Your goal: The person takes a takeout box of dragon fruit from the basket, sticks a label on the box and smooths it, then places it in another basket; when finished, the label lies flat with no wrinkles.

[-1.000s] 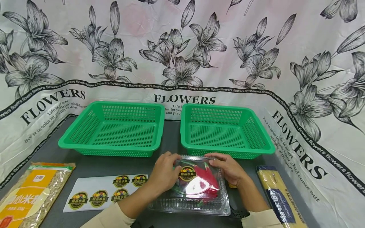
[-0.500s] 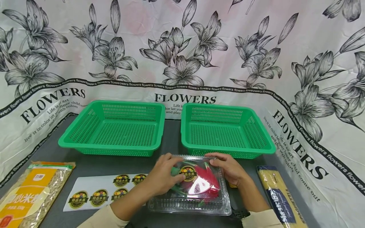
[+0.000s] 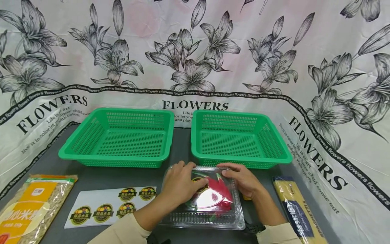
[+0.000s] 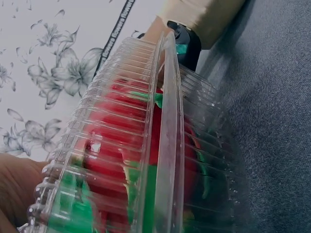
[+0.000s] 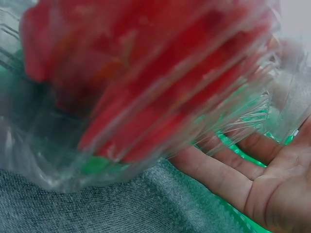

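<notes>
A clear plastic clamshell box (image 3: 195, 217) with red-and-green dragon fruit (image 3: 220, 195) inside lies on the grey table. On its lid is a round black-and-gold sticker (image 3: 199, 189), partly hidden under the thumb of my left hand (image 3: 178, 186). That hand lies over the lid's left part, its fingers toward the far edge. My right hand (image 3: 243, 179) holds the box's far right corner, thumb on top of the lid. In the left wrist view, the lid rim (image 4: 170, 145) and the fruit show side-on. Fingers (image 5: 214, 177) of my right hand reach the ribbed side in the right wrist view.
Two green baskets (image 3: 115, 162) (image 3: 240, 164) stand behind the box. A white sticker sheet (image 3: 91, 200) lies to the left, beside a yellow grain bag (image 3: 39, 203). At the right is a spaghetti pack (image 3: 297, 206). A small yellow thing (image 3: 246, 197) shows under my right hand.
My left hand lifted slightly off the sticker's left side, then came down with its thumb across the sticker. My right hand and the box have stayed in place.
</notes>
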A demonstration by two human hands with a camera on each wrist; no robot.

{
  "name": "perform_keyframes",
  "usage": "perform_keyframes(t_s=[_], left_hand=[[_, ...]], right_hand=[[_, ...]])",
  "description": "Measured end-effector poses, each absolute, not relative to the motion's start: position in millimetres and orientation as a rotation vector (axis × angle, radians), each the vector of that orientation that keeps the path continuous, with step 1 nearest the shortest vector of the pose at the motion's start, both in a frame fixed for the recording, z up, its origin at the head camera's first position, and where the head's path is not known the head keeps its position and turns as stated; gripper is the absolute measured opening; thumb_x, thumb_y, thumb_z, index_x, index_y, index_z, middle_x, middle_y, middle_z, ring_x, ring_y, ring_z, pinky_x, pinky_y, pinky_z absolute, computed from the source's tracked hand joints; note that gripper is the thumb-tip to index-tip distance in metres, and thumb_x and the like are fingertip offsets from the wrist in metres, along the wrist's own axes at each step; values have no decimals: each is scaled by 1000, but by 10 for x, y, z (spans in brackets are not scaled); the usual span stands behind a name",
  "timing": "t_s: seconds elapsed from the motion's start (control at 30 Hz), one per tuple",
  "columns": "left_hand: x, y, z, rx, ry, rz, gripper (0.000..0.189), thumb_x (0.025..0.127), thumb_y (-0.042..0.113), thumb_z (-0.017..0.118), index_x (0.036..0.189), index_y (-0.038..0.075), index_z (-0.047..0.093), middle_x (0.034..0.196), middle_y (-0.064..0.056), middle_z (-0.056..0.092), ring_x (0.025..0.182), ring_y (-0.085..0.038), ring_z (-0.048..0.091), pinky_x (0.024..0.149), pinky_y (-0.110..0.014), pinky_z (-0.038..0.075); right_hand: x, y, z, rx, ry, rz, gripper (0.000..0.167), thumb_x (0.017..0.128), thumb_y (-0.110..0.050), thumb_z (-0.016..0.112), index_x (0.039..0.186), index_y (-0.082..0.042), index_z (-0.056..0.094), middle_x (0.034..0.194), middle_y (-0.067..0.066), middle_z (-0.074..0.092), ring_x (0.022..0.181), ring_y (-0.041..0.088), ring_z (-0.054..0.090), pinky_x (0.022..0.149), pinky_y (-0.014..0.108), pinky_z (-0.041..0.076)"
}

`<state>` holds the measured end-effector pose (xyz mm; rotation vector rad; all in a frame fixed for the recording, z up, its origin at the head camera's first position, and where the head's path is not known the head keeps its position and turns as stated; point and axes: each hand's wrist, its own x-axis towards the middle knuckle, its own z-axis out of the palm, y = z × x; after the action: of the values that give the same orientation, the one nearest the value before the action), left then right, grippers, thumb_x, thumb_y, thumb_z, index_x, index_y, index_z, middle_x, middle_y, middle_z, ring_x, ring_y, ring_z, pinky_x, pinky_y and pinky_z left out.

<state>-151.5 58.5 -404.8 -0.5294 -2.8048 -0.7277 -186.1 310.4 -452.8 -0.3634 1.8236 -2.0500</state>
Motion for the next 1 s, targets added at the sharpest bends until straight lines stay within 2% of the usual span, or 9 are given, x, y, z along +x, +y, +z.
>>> perform_keyframes(t_s=[0.2,0.33,0.63,0.87,1.0], left_hand=[[-1550,583,-4076,-503,-2731,-768,50,80,45,77,109,6,69,80,-4,57,76,-25,57,67,-40,46],[-1555,568,-4091,-492,-2700,-851,41,81,34,79,108,5,69,81,-4,59,76,-24,59,63,-37,47],[-1532,541,-4085,-485,-2693,-1005,39,82,27,79,112,5,67,92,-9,61,81,-24,60,68,-41,49],[-1529,483,-4086,-490,-2667,-1108,38,81,21,80,113,5,67,91,-7,57,71,-17,51,61,-35,44],[-1522,425,-4099,-517,-2633,-1198,36,82,18,79,114,6,66,89,-4,54,74,-17,48,61,-33,42]], right_hand=[[-1854,3089,-4519,-364,1840,-2054,29,96,-12,61,123,-6,65,110,15,63,84,24,67,71,41,56],[-1844,3092,-4515,-359,1834,-2057,29,95,-13,62,123,-7,65,109,14,64,84,24,67,71,41,56],[-1832,3113,-4514,-360,1839,-2056,32,95,-13,62,126,-4,63,107,14,64,81,23,67,69,39,56],[-1852,3127,-4530,-375,1852,-2052,30,95,-13,62,124,-5,64,108,13,64,83,22,67,70,38,56],[-1860,3142,-4539,-397,1887,-2034,32,95,-12,62,126,-1,62,110,13,63,86,22,65,71,37,55]])
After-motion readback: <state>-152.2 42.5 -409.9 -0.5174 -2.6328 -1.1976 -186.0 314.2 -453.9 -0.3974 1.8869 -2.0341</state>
